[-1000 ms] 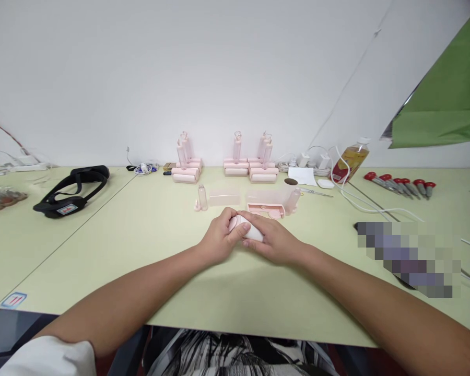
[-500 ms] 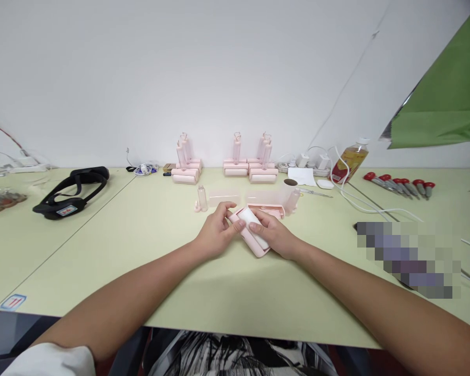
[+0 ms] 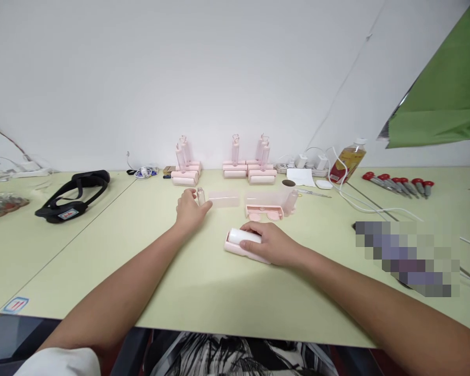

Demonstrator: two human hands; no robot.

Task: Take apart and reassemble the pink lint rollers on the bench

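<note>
My right hand (image 3: 276, 243) grips a pink lint roller housing (image 3: 238, 248) with a white roll (image 3: 243, 236) lying in it, low over the near middle of the table. Its thumb rests on the roll. Farther left, my left hand (image 3: 190, 211) reaches around a small clear pink handle (image 3: 201, 196) standing upright; thumb and fingers are apart on either side of it. Whether they touch it I cannot tell. Beyond my hands lie a translucent pink cover (image 3: 224, 199) and an open pink housing (image 3: 264, 211) with two round flaps, a second clear handle (image 3: 291, 202) beside it.
Several finished-looking pink lint rollers (image 3: 262, 176) with upright handles line the wall. To the right are a drink bottle (image 3: 348, 161), white cables (image 3: 360, 208) and several red-capped grey tools (image 3: 397, 184). A black headset strap (image 3: 73, 196) lies at left.
My left hand has let go of the pink housing and moved left to the upright clear handle. The housing, now in my right hand alone, has turned closer to level.
</note>
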